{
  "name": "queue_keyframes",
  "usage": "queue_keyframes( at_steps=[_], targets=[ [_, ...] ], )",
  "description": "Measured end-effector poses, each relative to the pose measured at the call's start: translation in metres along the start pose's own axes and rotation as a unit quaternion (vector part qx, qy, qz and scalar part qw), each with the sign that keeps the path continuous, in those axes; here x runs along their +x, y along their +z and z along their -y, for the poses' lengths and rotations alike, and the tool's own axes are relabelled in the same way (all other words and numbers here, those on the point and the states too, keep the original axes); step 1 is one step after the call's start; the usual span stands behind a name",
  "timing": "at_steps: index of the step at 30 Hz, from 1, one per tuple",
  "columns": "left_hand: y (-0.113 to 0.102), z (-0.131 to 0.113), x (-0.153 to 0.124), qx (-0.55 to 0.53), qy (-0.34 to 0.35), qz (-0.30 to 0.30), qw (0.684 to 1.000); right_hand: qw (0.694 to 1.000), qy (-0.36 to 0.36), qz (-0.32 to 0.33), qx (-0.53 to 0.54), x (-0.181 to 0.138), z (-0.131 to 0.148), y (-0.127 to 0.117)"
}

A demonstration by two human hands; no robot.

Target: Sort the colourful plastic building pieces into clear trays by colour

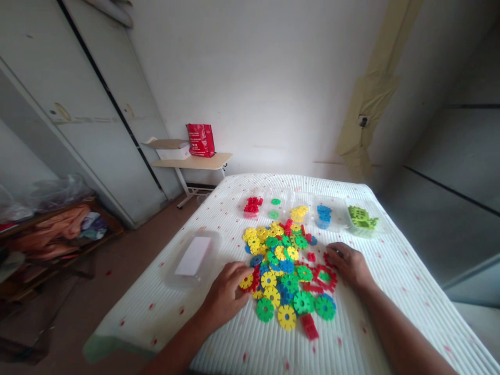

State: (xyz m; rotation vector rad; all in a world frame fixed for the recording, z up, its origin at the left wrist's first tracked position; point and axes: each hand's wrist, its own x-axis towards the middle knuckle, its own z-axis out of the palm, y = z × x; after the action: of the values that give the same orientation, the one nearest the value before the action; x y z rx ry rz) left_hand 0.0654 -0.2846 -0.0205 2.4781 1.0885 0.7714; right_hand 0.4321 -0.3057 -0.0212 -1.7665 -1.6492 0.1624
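A loose heap of plastic toothed discs (289, 283) in yellow, green and blue, mixed with red toothed pieces, lies on the table. At its left edge my left hand (228, 292) is curled, thumb and fingers closed around a red toothed piece (255, 278) beside a yellow disc (246, 282). My right hand (350, 265) rests at the heap's right side, fingers bent down by red toothed pieces (332, 280) that lie around a green disc (324, 276). What its fingertips hold, if anything, is hidden. A red block (310, 326) lies at the near edge.
Behind the heap, clear containers hold red pieces (252, 207), green discs (275, 202), yellow discs (299, 213), blue discs (324, 215) and light-green pieces (362, 217). On the left lies a clear lid or tray (213, 260) with a white card (194, 255). A side table (211, 161) carries a red bag (201, 140).
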Motion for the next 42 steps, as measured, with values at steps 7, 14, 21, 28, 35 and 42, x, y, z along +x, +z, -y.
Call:
queue_keyframes(
  at_steps=[7,14,21,28,35,42],
  targets=[
    [0.016,0.018,0.032,0.025,-0.049,-0.106,0.993,1.000,-0.008,-0.008,0.004,0.001,0.002,-0.001],
    [0.019,0.026,0.030,-0.011,-0.066,-0.148,0.987,1.000,0.001,-0.005,0.008,0.000,0.000,0.001],
    [0.012,0.024,0.025,-0.081,-0.065,-0.160,0.982,1.000,0.000,-0.002,0.005,0.000,0.001,-0.001],
    [0.012,0.025,0.027,-0.074,-0.089,-0.193,0.974,1.000,-0.004,-0.006,0.002,0.000,0.001,0.000],
    [0.017,0.029,0.028,0.011,-0.080,-0.169,0.982,1.000,-0.009,-0.009,-0.010,0.000,0.007,-0.003],
    [0.019,0.032,0.028,-0.005,-0.070,-0.173,0.982,0.991,-0.102,0.076,0.045,0.009,0.062,-0.006]
  ],
)
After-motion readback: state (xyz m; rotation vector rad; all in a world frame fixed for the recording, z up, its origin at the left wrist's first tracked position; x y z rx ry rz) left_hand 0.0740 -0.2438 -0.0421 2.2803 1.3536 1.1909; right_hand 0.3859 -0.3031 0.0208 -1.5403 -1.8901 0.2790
